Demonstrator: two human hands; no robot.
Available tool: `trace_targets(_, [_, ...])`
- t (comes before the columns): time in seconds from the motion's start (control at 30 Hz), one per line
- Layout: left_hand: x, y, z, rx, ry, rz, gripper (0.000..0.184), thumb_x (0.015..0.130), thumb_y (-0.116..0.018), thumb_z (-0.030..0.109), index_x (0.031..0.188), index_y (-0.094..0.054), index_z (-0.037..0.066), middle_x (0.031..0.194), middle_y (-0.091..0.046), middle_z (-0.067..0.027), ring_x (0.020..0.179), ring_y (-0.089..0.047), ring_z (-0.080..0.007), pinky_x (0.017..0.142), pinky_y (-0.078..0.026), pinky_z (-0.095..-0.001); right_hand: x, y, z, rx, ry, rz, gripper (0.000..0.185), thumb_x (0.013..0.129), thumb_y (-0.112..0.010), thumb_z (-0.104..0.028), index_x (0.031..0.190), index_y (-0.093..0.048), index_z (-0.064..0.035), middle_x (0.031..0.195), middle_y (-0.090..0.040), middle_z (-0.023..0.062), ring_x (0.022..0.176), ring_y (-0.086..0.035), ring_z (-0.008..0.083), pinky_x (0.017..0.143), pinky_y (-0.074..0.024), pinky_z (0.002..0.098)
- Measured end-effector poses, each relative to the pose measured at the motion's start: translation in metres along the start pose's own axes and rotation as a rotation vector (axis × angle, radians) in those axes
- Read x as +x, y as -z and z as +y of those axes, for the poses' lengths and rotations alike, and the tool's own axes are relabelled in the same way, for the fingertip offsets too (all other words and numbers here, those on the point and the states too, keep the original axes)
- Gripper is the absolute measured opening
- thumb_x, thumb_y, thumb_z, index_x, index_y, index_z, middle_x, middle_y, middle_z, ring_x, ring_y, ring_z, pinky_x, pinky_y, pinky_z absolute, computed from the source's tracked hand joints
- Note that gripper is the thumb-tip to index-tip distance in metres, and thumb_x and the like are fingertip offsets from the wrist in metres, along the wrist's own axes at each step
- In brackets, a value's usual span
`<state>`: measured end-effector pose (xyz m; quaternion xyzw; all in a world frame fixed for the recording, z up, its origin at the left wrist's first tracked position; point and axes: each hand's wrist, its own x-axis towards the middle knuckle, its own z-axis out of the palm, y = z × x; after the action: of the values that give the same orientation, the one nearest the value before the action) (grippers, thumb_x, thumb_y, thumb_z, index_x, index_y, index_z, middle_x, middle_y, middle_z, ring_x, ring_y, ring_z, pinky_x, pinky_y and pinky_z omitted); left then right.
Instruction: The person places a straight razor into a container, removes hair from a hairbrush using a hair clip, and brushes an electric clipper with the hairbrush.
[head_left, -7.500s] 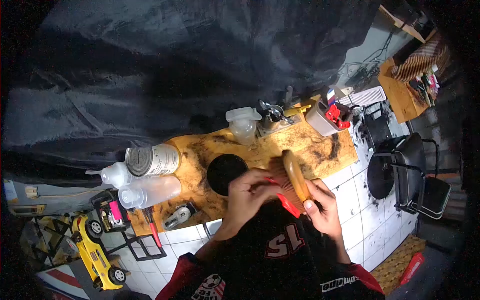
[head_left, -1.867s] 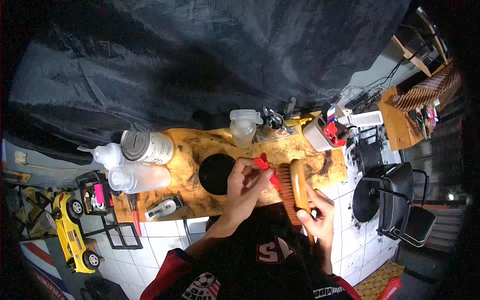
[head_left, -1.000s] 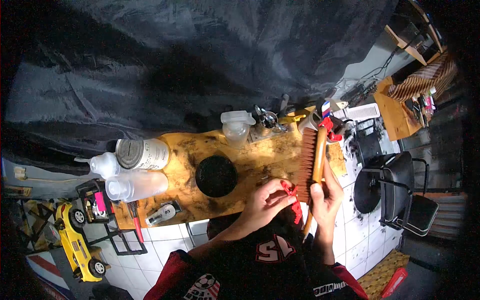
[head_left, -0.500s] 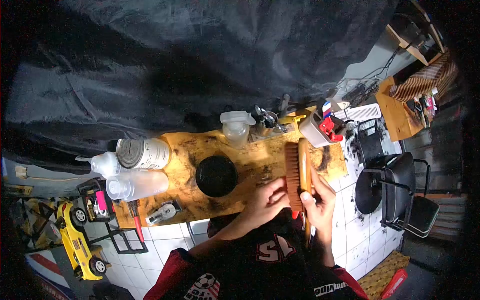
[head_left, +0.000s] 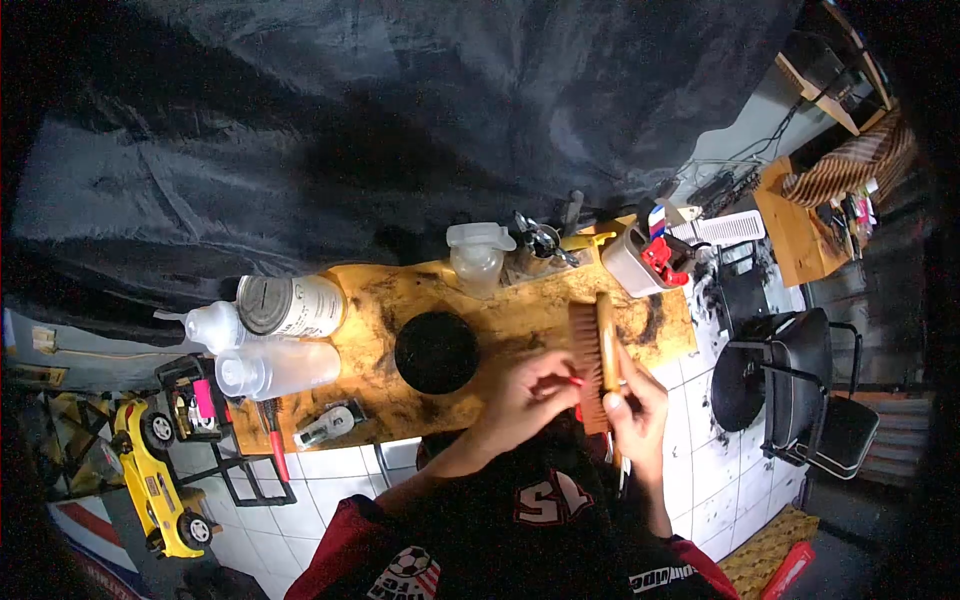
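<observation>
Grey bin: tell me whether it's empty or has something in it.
Not empty: red clips show at the open top of the grey bin. How full it is below, I cannot tell.

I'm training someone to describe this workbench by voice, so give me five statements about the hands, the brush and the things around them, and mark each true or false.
1. The right hand holds the brush. True.
2. The left hand holds a white comb. False: the left hand holds a small red item, partly hidden.
3. A round black disc lies on the wooden table. True.
4. The toy car is blue. False: the toy car is yellow.
5. Red items show at the top of the grey container. True.
</observation>
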<state>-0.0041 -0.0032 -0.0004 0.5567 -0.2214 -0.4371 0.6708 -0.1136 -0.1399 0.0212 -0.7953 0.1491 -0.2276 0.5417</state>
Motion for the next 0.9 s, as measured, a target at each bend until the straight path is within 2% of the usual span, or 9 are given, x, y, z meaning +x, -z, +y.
trace_targets(0.07, [-0.003, -0.01, -0.005, -0.049, -0.035, 0.011, 0.023, 0.087, -0.063, 0.005, 0.108, -0.056, 0.0, 0.091, -0.062, -0.0033, 0.086, -0.06, -0.0083, 0.076, -0.049, -0.0217, 0.002, 0.005, 0.009, -0.02, -0.039, 0.062, 0.056, 0.083, -0.064, -0.026, 0.128, -0.05, 0.0046, 0.085, -0.06, 0.0081, 0.075, -0.054, 0.0129, 0.065, -0.0448, 0.0248])
trace_targets(0.2, [0.002, -0.008, -0.002, -0.165, 0.017, 0.072, 0.019, 0.088, -0.062, 0.008, 0.105, -0.058, 0.0, 0.092, -0.064, -0.0035, 0.085, -0.06, -0.0076, 0.077, -0.049, -0.0219, 0.004, 0.007, 0.008, -0.072, -0.061, 0.187, 0.059, 0.08, -0.066, -0.026, 0.128, -0.05, 0.005, 0.084, -0.058, 0.0078, 0.073, -0.053, 0.0123, 0.063, -0.0441, 0.0245])
trace_targets(0.4, [0.005, 0.007, 0.007, -0.353, -0.018, 0.414, 0.015, 0.091, -0.059, 0.012, 0.103, -0.059, 0.003, 0.089, -0.063, -0.0013, 0.083, -0.059, -0.0062, 0.073, -0.047, -0.0193, -0.004, 0.015, 0.007, -0.033, -0.054, -0.156, 0.06, 0.073, -0.072, -0.023, 0.124, -0.054, 0.0038, 0.075, -0.059, 0.0073, 0.062, -0.049, 0.0124, 0.058, -0.0423, 0.0253])
trace_targets(0.47, [0.005, 0.008, 0.002, -0.226, -0.124, 0.412, 0.012, 0.091, -0.059, 0.011, 0.099, -0.058, 0.003, 0.083, -0.059, 0.0003, 0.078, -0.057, -0.0053, 0.066, -0.046, -0.0195, -0.003, 0.012, 0.005, -0.093, -0.024, -0.208, 0.06, 0.071, -0.072, -0.018, 0.124, -0.054, 0.0035, 0.074, -0.058, 0.0069, 0.062, -0.048, 0.0124, 0.059, -0.042, 0.0266])
trace_targets(0.53, [0.0, 0.006, 0.002, 0.252, -0.09, 0.231, 0.007, 0.088, -0.058, 0.005, 0.093, -0.055, 0.001, 0.082, -0.055, 0.001, 0.075, -0.054, -0.0025, 0.062, -0.044, -0.0191, -0.004, -0.001, 0.007, 0.013, -0.06, -0.066, 0.059, 0.074, -0.07, -0.017, 0.126, -0.052, 0.0037, 0.077, -0.058, 0.007, 0.066, -0.05, 0.012, 0.061, -0.0435, 0.0259])
trace_targets(0.63, [0.0, -0.009, -0.018, -0.123, -0.009, 0.084, 0.011, 0.092, -0.055, 0.009, 0.098, -0.055, 0.0, 0.088, -0.059, -0.002, 0.081, -0.057, -0.0054, 0.069, -0.048, -0.0211, 0.002, -0.004, 0.006, 0.0, -0.153, 0.06, 0.058, 0.08, -0.066, -0.019, 0.13, -0.047, 0.0039, 0.087, -0.059, 0.0074, 0.076, -0.054, 0.0112, 0.067, -0.0455, 0.0245])
trace_targets(0.73, [-0.001, -0.009, 0.004, -0.231, 0.116, 0.148, 0.015, 0.093, -0.054, 0.01, 0.103, -0.055, -0.001, 0.091, -0.06, -0.0041, 0.085, -0.059, -0.0084, 0.077, -0.05, -0.0231, 0.006, -0.001, 0.015, -0.018, -0.083, 0.165, 0.058, 0.08, -0.067, -0.02, 0.13, -0.048, 0.0036, 0.09, -0.06, 0.0093, 0.075, -0.054, 0.0116, 0.067, -0.0458, 0.024])
trace_targets(0.77, [0.001, -0.006, 0.003, -0.408, 0.05, 0.153, 0.018, 0.094, -0.054, 0.012, 0.106, -0.054, -0.002, 0.095, -0.061, -0.0066, 0.089, -0.061, -0.0115, 0.081, -0.05, -0.025, 0.005, 0.002, 0.012, -0.017, -0.083, 0.165, 0.058, 0.08, -0.067, -0.02, 0.13, -0.048, 0.0036, 0.09, -0.06, 0.0093, 0.075, -0.054, 0.0116, 0.067, -0.0458, 0.024])
trace_targets(0.9, [0.004, 0.009, 0.01, -0.407, -0.03, 0.302, 0.02, 0.094, -0.053, 0.01, 0.11, -0.053, -0.002, 0.102, -0.061, -0.0088, 0.097, -0.06, -0.0139, 0.082, -0.05, -0.0267, -0.001, 0.013, 0.007, 0.005, -0.073, -0.062, 0.059, 0.078, -0.069, -0.022, 0.127, -0.05, 0.0052, 0.084, -0.06, 0.0093, 0.069, -0.054, 0.0121, 0.062, -0.0453, 0.0249])
